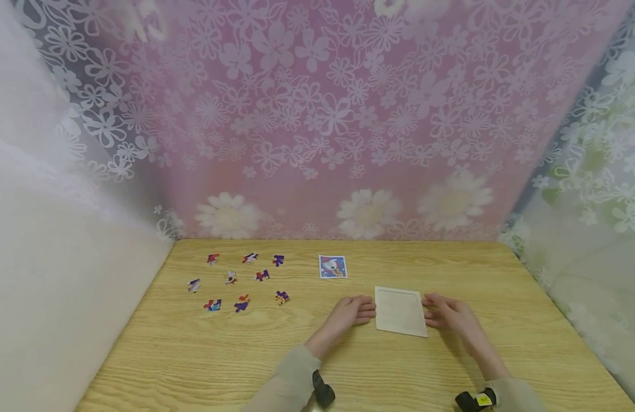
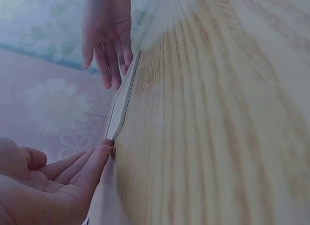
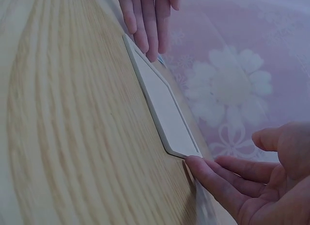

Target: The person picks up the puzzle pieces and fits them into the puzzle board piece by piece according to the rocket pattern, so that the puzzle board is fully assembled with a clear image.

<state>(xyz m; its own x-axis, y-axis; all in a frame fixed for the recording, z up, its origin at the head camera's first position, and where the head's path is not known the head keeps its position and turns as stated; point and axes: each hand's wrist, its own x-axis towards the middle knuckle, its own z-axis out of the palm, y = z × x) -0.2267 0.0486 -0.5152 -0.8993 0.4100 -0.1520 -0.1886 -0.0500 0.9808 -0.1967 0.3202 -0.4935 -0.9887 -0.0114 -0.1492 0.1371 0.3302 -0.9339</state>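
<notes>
A pale square tray [image 1: 401, 312] with a raised rim lies flat on the wooden table, between the two hands. On its left side, my left hand [image 1: 350, 312] touches the edge with straight fingertips, palm facing inward. Opposite it, my right hand [image 1: 451, 315] has its fingertips at the right edge, fingers fairly straight and thumb apart. The left wrist view shows the left fingertips [image 2: 105, 148] against the tray's corner. In the right wrist view, the right index fingertip [image 3: 193, 162] meets the tray's near corner. Neither hand curls round anything.
Several loose jigsaw pieces [image 1: 241, 303] are spread over the left part of the table [image 1: 204, 366]. A small square picture card [image 1: 332, 266] with a white cartoon character lies behind the tray. Flowered curtain [image 1: 317, 114] encloses the back and sides.
</notes>
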